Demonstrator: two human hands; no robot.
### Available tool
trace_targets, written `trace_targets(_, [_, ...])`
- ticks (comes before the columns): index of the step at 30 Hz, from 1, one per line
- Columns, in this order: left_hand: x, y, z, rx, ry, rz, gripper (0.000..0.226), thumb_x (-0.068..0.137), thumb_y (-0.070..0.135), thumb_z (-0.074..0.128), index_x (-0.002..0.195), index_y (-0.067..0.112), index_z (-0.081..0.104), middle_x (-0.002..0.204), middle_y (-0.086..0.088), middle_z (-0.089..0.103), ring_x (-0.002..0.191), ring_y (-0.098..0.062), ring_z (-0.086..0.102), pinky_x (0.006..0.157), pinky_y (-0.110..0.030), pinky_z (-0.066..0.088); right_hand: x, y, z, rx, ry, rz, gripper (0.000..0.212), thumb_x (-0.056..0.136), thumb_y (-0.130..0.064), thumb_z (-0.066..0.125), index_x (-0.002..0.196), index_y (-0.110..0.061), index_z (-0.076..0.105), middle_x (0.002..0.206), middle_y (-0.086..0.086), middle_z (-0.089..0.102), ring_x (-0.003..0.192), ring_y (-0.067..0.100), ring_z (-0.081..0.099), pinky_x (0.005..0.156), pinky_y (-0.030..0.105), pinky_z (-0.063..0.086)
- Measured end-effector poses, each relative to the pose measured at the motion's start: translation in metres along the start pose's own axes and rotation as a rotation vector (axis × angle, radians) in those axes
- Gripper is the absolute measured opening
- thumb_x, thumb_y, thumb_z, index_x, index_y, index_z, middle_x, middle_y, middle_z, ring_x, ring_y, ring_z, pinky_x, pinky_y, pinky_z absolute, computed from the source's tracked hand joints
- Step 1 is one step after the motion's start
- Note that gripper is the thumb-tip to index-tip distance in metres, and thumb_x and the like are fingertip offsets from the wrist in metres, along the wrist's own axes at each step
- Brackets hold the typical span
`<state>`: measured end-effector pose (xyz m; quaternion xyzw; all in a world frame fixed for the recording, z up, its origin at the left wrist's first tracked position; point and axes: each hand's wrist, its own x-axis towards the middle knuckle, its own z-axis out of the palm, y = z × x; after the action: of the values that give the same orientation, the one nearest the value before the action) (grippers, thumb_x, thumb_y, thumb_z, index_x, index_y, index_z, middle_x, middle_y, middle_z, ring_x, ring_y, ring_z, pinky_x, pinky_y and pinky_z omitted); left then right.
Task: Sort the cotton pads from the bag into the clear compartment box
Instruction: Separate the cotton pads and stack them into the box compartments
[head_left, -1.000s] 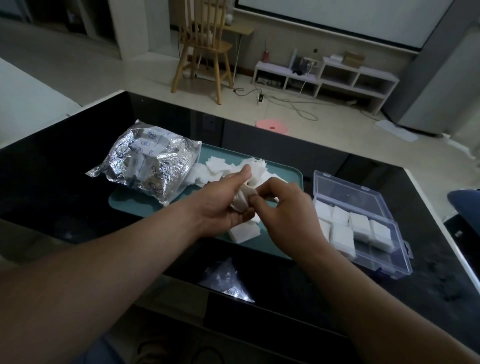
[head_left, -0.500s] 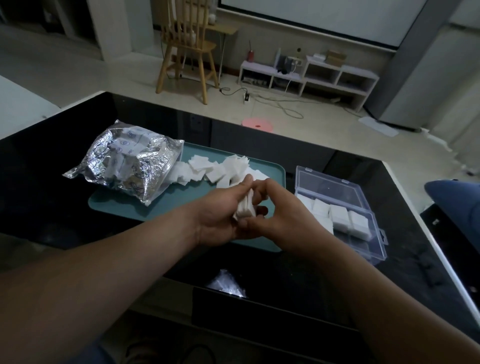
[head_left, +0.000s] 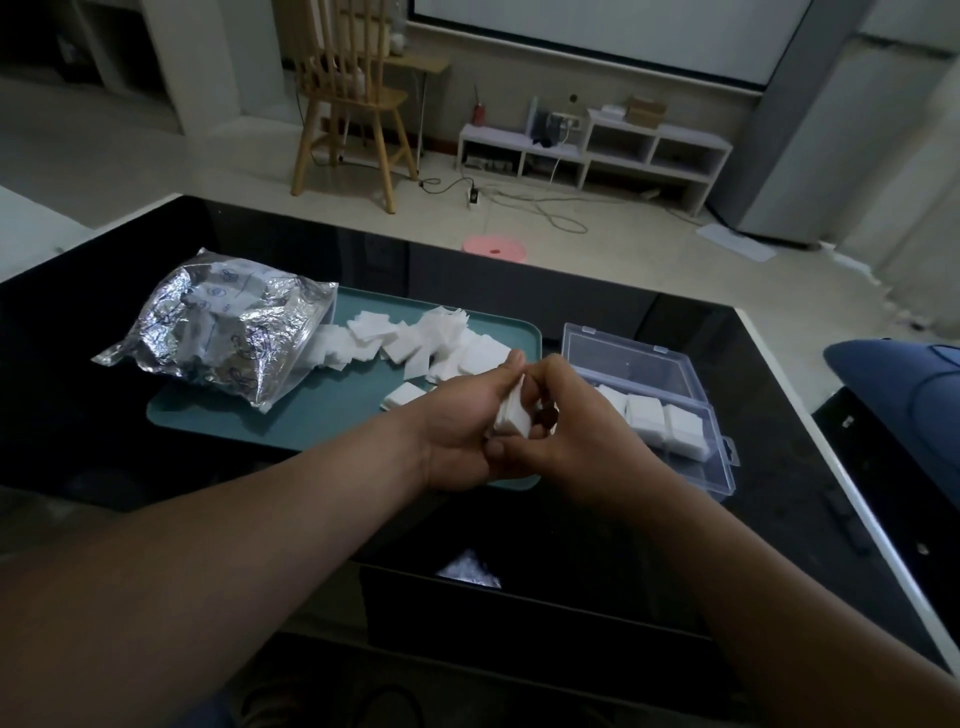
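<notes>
Squaring up a small stack of white square cotton pads (head_left: 511, 418) between both hands, just above the near edge of the flat teal plastic tray (head_left: 208, 418). Our left hand (head_left: 460, 428) cups the stack from the left, thumb up over its top edge. Our right hand (head_left: 563, 431) closes on it from the right, fingers curled around the far side. So both hands are pressed in on the same stack, neither one free.

Loose white pads (head_left: 426, 345) lie scattered on the tray beyond our left hand, spilling from the crinkled silver foil bag (head_left: 228, 338) further left. The clear plastic compartment box (head_left: 670, 415) sits just right of our right hand, lid hinged open away from us. Its far compartments already hold pad stacks. The near ones are hidden behind our right hand, so we cannot tell whether they are full.

To do this step well, in our judgement:
- tap the edges flush before moving, since a skewed stack will likely catch on a divider
- keep the pinch light, because cotton compresses and fans out
- hand the stack over to our right hand alone, then lower it straight down into a free compartment
</notes>
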<state>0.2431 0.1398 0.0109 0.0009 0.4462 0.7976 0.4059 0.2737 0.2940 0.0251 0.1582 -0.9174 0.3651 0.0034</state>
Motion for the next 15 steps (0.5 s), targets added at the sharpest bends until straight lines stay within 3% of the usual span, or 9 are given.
trace_targets(3, [0.002, 0.002, 0.013, -0.04, -0.025, -0.018, 0.057, 0.102, 0.064, 0.031, 0.097, 0.019, 0.064, 0.086, -0.004, 0.061, 0.065, -0.014, 0.057, 0.061, -0.026, 0.048, -0.006, 0.002, -0.008, 0.015, 0.005, 0.015, 0.052, 0.077, -0.036, 0.088, 0.107, -0.021, 0.049, 0.103, -0.006, 0.063, 0.09, 0.011, 0.062, 0.079, 0.038, 0.058])
trace_targets(5, [0.001, 0.004, 0.019, -0.086, -0.049, -0.031, 0.067, 0.104, 0.062, 0.026, 0.092, 0.013, 0.071, 0.085, -0.007, 0.064, 0.057, -0.017, 0.063, 0.054, -0.023, 0.051, -0.008, 0.005, -0.012, 0.044, 0.019, 0.03, 0.053, 0.078, -0.035, 0.089, 0.112, -0.019, 0.05, 0.105, -0.007, 0.064, 0.092, 0.013, 0.064, 0.081, 0.041, 0.059])
trace_targets(7, [-0.001, 0.006, 0.024, -0.095, -0.085, -0.032, 0.07, 0.106, 0.058, 0.023, 0.096, 0.011, 0.074, 0.088, -0.009, 0.061, 0.055, -0.017, 0.06, 0.053, -0.022, 0.048, -0.011, 0.006, -0.018, 0.074, 0.009, 0.032, 0.05, 0.08, -0.033, 0.088, 0.11, -0.021, 0.05, 0.11, -0.008, 0.064, 0.095, 0.01, 0.063, 0.08, 0.033, 0.058])
trace_targets(10, [-0.002, 0.005, 0.025, -0.068, -0.087, -0.015, 0.061, 0.108, 0.053, 0.024, 0.111, 0.014, 0.071, 0.098, -0.01, 0.059, 0.07, -0.018, 0.061, 0.062, -0.027, 0.052, -0.014, 0.008, -0.027, 0.123, -0.025, 0.054, 0.048, 0.081, -0.029, 0.088, 0.11, -0.021, 0.05, 0.114, -0.009, 0.063, 0.097, 0.009, 0.065, 0.077, 0.02, 0.058])
trace_targets(13, [0.002, 0.005, 0.026, -0.018, -0.033, 0.001, 0.053, 0.11, 0.049, 0.027, 0.123, 0.014, 0.064, 0.107, -0.01, 0.063, 0.085, -0.02, 0.061, 0.072, -0.03, 0.053, -0.014, 0.012, -0.029, 0.145, -0.041, 0.052, 0.048, 0.081, -0.027, 0.088, 0.112, -0.018, 0.052, 0.109, -0.009, 0.065, 0.092, 0.0, 0.064, 0.072, 0.017, 0.055])
trace_targets(15, [0.007, 0.007, 0.025, 0.01, 0.04, 0.009, 0.045, 0.109, 0.047, 0.03, 0.12, 0.016, 0.06, 0.096, -0.006, 0.058, 0.078, -0.017, 0.057, 0.065, -0.028, 0.049, -0.014, 0.013, -0.028, 0.063, -0.029, 0.031, 0.043, 0.083, -0.033, 0.086, 0.109, -0.02, 0.054, 0.109, -0.009, 0.065, 0.095, 0.001, 0.061, 0.076, 0.019, 0.052])
